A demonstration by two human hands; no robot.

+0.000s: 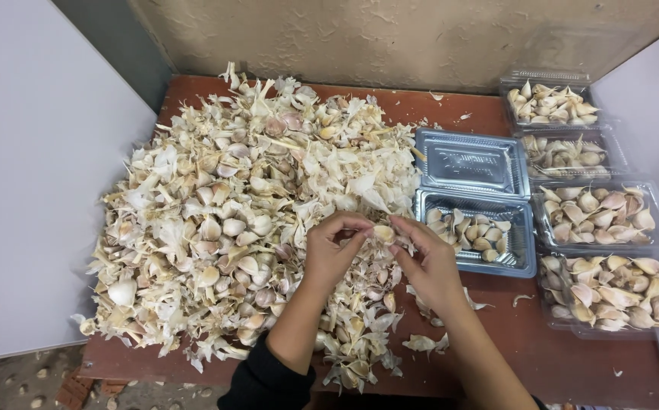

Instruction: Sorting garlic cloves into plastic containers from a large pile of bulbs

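A big heap of garlic cloves and papery skins [238,205] covers the left and middle of a reddish-brown table [557,357]. Both hands meet at the heap's right edge, pinching one garlic clove [383,232] between them. My left hand [333,247] grips it from the left with bent fingers. My right hand [424,258] holds it from the right with fingertips. Just right of the hands sits an open clear plastic clamshell box [523,262], its tray partly filled with cloves and its lid [470,161] folded back.
Several closed clear boxes packed with cloves stand in a column at the right: [548,102], [569,156], [599,212], [610,292]. White panels flank the table at left [33,175] and right [648,99]. A rough beige wall [390,38] is behind. Loose skins [428,343] lie near the front edge.
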